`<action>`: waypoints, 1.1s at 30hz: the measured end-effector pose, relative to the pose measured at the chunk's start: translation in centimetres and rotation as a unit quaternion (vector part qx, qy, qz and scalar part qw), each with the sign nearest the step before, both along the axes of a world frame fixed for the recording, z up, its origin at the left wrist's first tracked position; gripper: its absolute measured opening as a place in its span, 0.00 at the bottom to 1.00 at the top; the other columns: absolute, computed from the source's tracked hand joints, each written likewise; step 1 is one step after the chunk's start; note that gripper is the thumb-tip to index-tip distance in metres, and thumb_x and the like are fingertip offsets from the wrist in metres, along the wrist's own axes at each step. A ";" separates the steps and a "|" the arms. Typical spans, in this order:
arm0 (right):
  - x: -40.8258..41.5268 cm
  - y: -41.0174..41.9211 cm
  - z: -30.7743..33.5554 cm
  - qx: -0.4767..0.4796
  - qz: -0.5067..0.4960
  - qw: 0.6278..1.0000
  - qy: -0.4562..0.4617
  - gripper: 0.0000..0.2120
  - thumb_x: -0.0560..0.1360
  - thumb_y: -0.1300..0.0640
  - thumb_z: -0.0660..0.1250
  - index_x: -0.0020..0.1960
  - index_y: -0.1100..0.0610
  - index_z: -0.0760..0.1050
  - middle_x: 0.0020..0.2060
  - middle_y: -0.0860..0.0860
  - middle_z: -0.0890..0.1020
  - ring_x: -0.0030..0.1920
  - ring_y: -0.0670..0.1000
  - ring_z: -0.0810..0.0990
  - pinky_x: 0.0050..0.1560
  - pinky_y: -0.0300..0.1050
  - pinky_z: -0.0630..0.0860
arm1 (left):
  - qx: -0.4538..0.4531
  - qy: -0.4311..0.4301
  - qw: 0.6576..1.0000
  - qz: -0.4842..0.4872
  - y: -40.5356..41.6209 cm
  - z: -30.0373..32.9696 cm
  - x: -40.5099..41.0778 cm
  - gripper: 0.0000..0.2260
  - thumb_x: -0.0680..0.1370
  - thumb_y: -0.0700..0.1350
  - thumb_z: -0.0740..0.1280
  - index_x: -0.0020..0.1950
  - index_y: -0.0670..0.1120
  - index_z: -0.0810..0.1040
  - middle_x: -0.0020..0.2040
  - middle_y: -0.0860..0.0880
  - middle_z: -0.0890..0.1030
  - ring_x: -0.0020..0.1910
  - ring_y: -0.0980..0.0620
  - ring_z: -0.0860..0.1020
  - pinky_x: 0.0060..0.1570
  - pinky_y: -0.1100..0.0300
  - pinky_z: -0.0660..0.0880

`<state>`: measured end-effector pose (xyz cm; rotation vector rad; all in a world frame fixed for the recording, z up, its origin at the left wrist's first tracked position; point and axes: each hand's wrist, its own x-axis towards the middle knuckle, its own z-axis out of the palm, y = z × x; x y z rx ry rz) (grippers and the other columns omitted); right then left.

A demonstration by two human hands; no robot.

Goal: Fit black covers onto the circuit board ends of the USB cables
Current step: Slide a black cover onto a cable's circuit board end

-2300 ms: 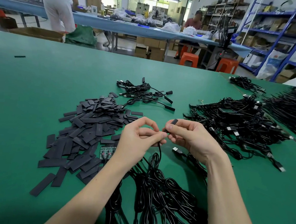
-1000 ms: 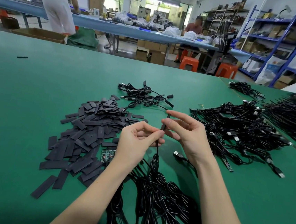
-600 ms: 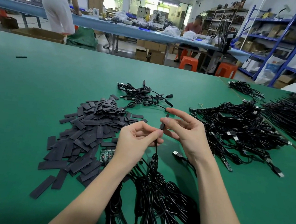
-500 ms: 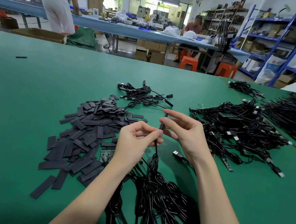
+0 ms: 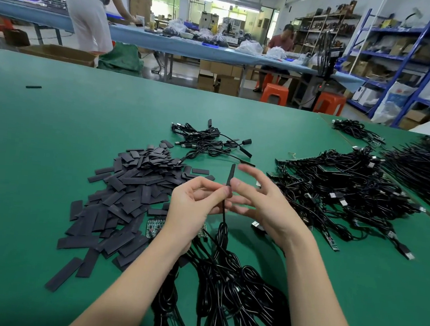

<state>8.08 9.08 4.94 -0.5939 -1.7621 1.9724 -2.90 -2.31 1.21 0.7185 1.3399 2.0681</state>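
Over the green table [image 5: 39, 146] the left hand [image 5: 194, 205] pinches a black cover [image 5: 230, 181] between thumb and forefinger near its lower end, so that the thin strip stands almost upright, edge-on to the camera. A black cable [image 5: 223, 216] hangs from the bottom of the cover down into the coiled bundle of cables [image 5: 222, 289] lying between the forearms. The right hand [image 5: 264, 207] is just beside the cover with its fingers spread and relaxed; whether a fingertip touches the strip cannot be told, as the fingers are blurred.

To the left of the hands lies a heap of loose black covers [image 5: 127, 193], flat strips overlapping one another, with a few strays at its near edge. A bare green circuit board [image 5: 154, 226] shows at the heap's right edge, partly hidden by the left wrist. Beyond the hands sits a small cluster of covered cables [image 5: 205, 141]. To the right spreads a large tangle of cables [image 5: 342, 196] with silver USB plugs showing, and a second mass of cables [image 5: 428, 167] lies at the far right edge. One USB plug [image 5: 256, 225] lies on the table under the right wrist.

Behind the table stand a long blue bench [image 5: 167, 44], orange stools [image 5: 274, 93] and blue shelving [image 5: 413, 58]; one person stands at the bench, another sits at it
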 end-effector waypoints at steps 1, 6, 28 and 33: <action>0.3 0.1 0.1 0.019 0.022 0.998 -0.051 0.26 0.67 0.48 0.78 0.63 0.49 0.79 0.48 0.52 0.87 0.46 0.51 0.86 0.49 0.45 0.82 | -0.003 -0.005 1.000 -0.001 0.0 0.1 -0.1 0.05 0.74 0.39 0.76 0.43 0.42 0.81 0.42 0.41 0.87 0.39 0.47 0.86 0.40 0.59 0.81; 1.2 0.3 0.2 0.121 0.153 0.951 -0.240 0.11 0.72 0.57 0.78 0.54 0.57 0.83 0.45 0.53 0.86 0.46 0.46 0.82 0.46 0.39 0.79 | -0.027 -0.012 1.000 0.012 0.0 0.2 -0.4 0.06 0.73 0.43 0.76 0.46 0.44 0.82 0.44 0.46 0.87 0.41 0.55 0.83 0.39 0.63 0.77; -8.2 4.1 4.4 -0.007 -0.261 0.965 0.042 0.13 0.74 0.61 0.76 0.56 0.65 0.80 0.50 0.58 0.85 0.36 0.50 0.86 0.41 0.38 0.82 | -0.096 -0.009 0.995 0.023 0.4 0.2 -0.5 0.16 0.82 0.51 0.66 0.38 0.46 0.72 0.28 0.54 0.69 0.27 0.55 0.65 0.28 0.65 0.64; -12.7 6.3 4.0 -0.075 -0.219 0.971 -0.054 0.32 0.77 0.57 0.74 0.74 0.65 0.62 0.74 0.61 0.68 0.60 0.57 0.80 0.64 0.51 0.78 | -0.089 -0.009 0.996 0.016 0.4 0.4 -0.5 0.17 0.83 0.51 0.65 0.37 0.46 0.73 0.28 0.55 0.70 0.27 0.56 0.66 0.28 0.65 0.64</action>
